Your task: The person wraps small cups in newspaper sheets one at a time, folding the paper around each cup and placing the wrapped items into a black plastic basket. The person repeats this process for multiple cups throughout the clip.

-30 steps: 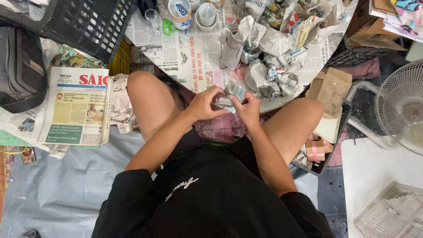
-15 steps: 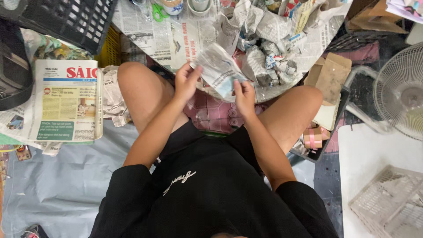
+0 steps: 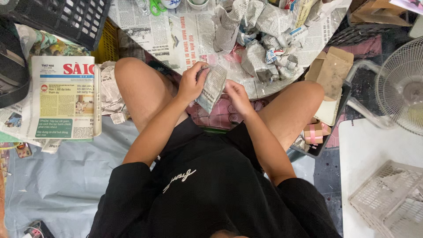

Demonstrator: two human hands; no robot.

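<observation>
I sit on the floor with my knees apart. My left hand (image 3: 191,83) and my right hand (image 3: 237,96) both grip a bundle wrapped in newspaper (image 3: 212,87), held upright between them over my lap. The left hand clasps its upper left side, the right hand pinches its lower right edge. What is inside the wrap is hidden. Just beyond my hands lies a pile of crumpled newspaper bundles (image 3: 260,39) on spread newspaper sheets (image 3: 176,31).
A folded newspaper stack (image 3: 64,99) lies left of my left knee, a black plastic crate (image 3: 61,17) behind it. Brown cardboard pieces (image 3: 332,70) and a small pink-ribboned box (image 3: 315,132) sit by my right knee. A white fan (image 3: 403,83) and a white basket (image 3: 390,200) stand at right.
The wrapped bundle, held open and wide half a second ago, is now folded narrower and turned upright between both hands. My head has tilted, shifting the view slightly.
</observation>
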